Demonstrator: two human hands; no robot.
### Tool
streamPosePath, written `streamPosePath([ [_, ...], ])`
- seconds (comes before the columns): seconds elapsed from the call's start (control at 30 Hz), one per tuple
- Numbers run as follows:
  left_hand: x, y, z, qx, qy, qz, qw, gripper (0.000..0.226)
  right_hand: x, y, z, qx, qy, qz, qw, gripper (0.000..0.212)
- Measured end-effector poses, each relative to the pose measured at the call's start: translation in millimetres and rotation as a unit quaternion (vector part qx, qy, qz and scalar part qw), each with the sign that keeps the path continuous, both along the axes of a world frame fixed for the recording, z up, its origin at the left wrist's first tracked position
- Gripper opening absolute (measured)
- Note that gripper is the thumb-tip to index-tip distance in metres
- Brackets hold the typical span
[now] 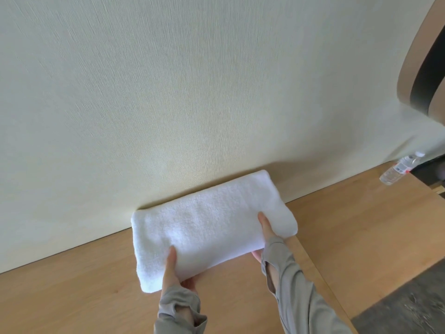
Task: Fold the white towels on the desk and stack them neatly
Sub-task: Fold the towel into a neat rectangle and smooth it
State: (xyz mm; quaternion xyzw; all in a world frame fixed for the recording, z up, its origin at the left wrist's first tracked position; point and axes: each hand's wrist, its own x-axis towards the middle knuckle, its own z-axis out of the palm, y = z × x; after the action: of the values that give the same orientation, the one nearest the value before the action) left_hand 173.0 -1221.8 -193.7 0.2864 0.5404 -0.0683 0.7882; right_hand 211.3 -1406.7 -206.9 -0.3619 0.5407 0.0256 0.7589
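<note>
A folded white towel [212, 222] lies as a thick rectangle on the wooden desk [72, 285], its far edge against the wall. My left hand [174, 273] grips its near left edge, thumb on top and fingers underneath. My right hand [265, 233] grips the near right part the same way, thumb lying on the top face. Both arms wear grey sleeves. No other towel is in view.
A cream textured wall [168, 92] rises directly behind the desk. A clear plastic water bottle [399, 168] lies at the far right of the desk. The desk's right edge drops to dark grey carpet [409, 304]. A curved brown and black frame [426, 63] fills the upper right.
</note>
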Motion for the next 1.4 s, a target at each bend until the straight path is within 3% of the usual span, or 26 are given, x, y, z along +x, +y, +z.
streamPosePath([
  [0.17,-2.5,3.5,0.0,-0.025,-0.021,0.006,0.999,0.069,-8.1,-4.5,-2.0,0.028,-0.038,-0.012,0.999,0.08],
  [0.3,-2.5,8.1,0.7,-0.038,-0.036,0.013,0.999,0.086,-19.5,-2.6,-1.9,0.073,-0.112,-0.02,0.991,0.063],
  [0.37,-4.2,11.5,-0.1,-0.033,-0.035,-0.002,0.999,0.079,-24.8,-2.1,-0.8,0.058,-0.132,-0.016,0.989,0.058],
  [0.4,-6.4,11.4,0.1,-0.025,-0.029,-0.019,0.999,0.073,-27.8,-1.5,-1.9,0.02,-0.125,-0.008,0.992,0.056],
  [0.47,-12.8,6.9,0.7,0.007,-0.011,-0.081,0.997,0.063,-33.0,-1.5,-5.0,-0.152,-0.082,0.017,0.985,0.056],
  [0.57,-27.2,-0.7,9.7,0.088,-0.016,-0.238,0.967,0.044,-43.8,-3.9,-1.6,-0.458,-0.061,0.088,0.883,0.073],
  [0.6,-31.0,0.2,12.5,0.174,-0.044,-0.302,0.936,0.033,-45.8,-5.9,0.5,-0.531,-0.067,0.115,0.837,0.074],
  [0.63,-32.2,3.6,14.8,0.301,-0.092,-0.361,0.878,0.023,-47.0,-8.4,2.2,-0.594,-0.091,0.15,0.785,0.07],
  [0.67,-30.4,8.3,17.4,0.442,-0.153,-0.397,0.79,0.022,-46.2,-11.1,3.3,-0.64,-0.13,0.199,0.731,0.065],
  [0.73,-20.6,17.2,25.7,0.66,-0.26,-0.432,0.557,0.054,-41.4,-15.2,8.2,-0.665,-0.189,0.357,0.628,0.061],
  [0.8,-2.9,23.7,30.0,0.734,-0.229,-0.539,0.344,0.097,-31.5,-17.5,13.3,-0.659,-0.176,0.524,0.51,0.062],
  [0.83,6.2,28.0,27.2,0.737,-0.191,-0.593,0.264,0.107,-25.7,-18.3,14.4,-0.66,-0.155,0.578,0.454,0.061],
  [0.87,13.3,33.2,22.8,0.727,-0.16,-0.633,0.214,0.111,-21.0,-18.4,14.3,-0.662,-0.135,0.611,0.413,0.06],
  [0.9,17.7,37.3,18.3,0.71,-0.133,-0.664,0.194,0.114,-18.0,-18.5,14.3,-0.662,-0.118,0.629,0.39,0.059],
  [1.03,21.6,41.9,3.1,0.675,-0.108,-0.702,0.201,0.119,-16.9,-18.2,10.6,-0.661,-0.075,0.654,0.36,0.058],
  [1.17,24.3,38.7,5.2,0.656,-0.099,-0.717,0.214,0.117,-11.4,-14.7,13.0,-0.64,-0.042,0.677,0.361,0.057],
  [1.3,29.4,44.3,20.3,0.635,-0.121,-0.727,0.234,0.089,-2.6,-7.4,32.9,-0.612,-0.022,0.695,0.377,0.054],
  [1.4,29.4,53.4,40.3,0.656,-0.119,-0.699,0.256,0.076,-0.4,3.2,56.1,-0.648,-0.042,0.66,0.378,0.051],
])
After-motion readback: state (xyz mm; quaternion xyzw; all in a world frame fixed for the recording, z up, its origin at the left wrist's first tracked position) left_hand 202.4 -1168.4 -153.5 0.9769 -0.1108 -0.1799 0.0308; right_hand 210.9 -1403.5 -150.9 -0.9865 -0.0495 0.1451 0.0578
